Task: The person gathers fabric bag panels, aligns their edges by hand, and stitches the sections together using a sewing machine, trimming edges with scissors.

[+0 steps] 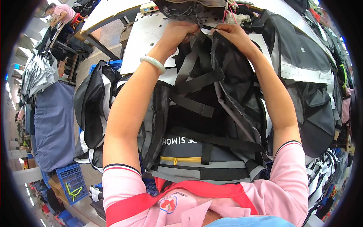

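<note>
A large black and grey bag hangs from the table down to my lap, with a yellow zipper low on its front. Loose black webbing straps cross its middle. At the far end, beside the needle area of a dark sewing machine, my left hand pinches the bag's black edge. My right hand grips the same edge just to the right, fingers closed. A short dark stretch of it runs between the two hands. The fingertips of both hands are partly hidden.
A white worktable lies under the machine. More grey and black bag pieces hang at the left and right. A blue crate stands on the floor at lower left. Another person works at far upper left.
</note>
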Demonstrator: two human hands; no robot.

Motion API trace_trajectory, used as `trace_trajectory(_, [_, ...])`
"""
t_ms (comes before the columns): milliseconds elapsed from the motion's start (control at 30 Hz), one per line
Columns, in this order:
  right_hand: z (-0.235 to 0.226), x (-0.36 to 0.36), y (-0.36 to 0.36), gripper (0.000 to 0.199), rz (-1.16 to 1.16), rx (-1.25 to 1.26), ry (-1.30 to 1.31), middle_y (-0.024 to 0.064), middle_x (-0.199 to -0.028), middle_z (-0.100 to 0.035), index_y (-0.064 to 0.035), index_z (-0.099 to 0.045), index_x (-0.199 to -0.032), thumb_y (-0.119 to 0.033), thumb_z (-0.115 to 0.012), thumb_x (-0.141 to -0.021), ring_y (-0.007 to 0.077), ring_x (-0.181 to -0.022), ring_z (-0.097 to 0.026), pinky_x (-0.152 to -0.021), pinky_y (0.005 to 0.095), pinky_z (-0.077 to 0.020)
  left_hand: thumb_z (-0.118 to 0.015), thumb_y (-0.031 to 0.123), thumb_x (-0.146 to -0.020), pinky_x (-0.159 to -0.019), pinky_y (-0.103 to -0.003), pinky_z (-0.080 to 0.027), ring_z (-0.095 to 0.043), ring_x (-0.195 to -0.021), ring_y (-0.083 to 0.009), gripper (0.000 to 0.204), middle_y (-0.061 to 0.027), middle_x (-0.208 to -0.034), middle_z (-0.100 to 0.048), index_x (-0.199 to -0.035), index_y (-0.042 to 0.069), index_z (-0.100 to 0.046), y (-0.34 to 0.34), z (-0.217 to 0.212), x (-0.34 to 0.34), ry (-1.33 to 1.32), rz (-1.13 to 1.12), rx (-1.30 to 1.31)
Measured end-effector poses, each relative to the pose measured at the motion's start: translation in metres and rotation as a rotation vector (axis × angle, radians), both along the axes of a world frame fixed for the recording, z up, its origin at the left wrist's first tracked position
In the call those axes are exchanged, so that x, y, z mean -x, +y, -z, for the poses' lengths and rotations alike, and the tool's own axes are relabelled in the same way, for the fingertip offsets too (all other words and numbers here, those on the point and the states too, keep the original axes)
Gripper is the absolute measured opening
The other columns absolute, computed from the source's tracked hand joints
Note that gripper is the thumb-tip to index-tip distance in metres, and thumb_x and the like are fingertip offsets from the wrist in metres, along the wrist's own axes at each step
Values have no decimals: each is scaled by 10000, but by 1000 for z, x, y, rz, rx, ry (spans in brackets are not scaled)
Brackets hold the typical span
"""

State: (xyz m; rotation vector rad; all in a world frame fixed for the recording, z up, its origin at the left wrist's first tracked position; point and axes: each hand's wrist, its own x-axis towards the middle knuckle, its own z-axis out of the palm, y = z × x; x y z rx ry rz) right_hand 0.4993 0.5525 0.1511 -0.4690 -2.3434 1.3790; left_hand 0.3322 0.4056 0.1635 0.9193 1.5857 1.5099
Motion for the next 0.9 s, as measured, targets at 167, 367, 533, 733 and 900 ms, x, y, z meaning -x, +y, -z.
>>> trace_trajectory(167, [-2,-8,-18,326,58,-64,38,-41,-793,-587,4,-670,-966,-315,-611,-938,31,-718,-510,-669,201,-420,-633,148,-890,-618,-232,-420,-524,-666,-76,181,3,-806,-672,-979,13,-712,-18,7,39,88,-128,-93])
trace_trajectory(367, [31,-96,-71,453,90,172,97,-4,-745,-593,4,-670,-889,-416,-518,-964,65,-615,-484,-560,234,-403,-668,170,-833,-927,-363,-456,-586,-1054,-291,404,-159,-1153,-604,-1206,29,-600,-102,38,24,883,-304,-212])
trace_trajectory(533, [85,-170,-151,191,73,380,-320,-35,-661,-544,-8,-664,-891,-189,-613,-927,24,-576,-460,-524,199,-368,-702,239,-843,-909,-354,-459,-589,-999,-273,389,-145,-1081,-609,-1160,28,-620,-226,111,72,874,-706,69])
trace_trajectory(733, [91,-198,-180,96,100,112,-374,-22,-584,-459,-35,-662,-929,-70,-675,-841,46,-550,-387,-517,226,-331,-560,527,-928,-937,-315,-433,-586,-1041,-199,612,-96,-1159,-643,-1263,16,-593,-285,178,113,382,-652,305])
trace_trajectory(900, [93,-203,-189,439,280,-610,-276,87,-1103,-575,-114,-597,-1185,-75,-709,-762,215,-1037,-545,-890,340,-434,-489,611,-929,-899,-303,-436,-581,-1012,-196,757,-124,-1114,-647,-1098,-115,-621,-302,182,98,-9,-764,442])
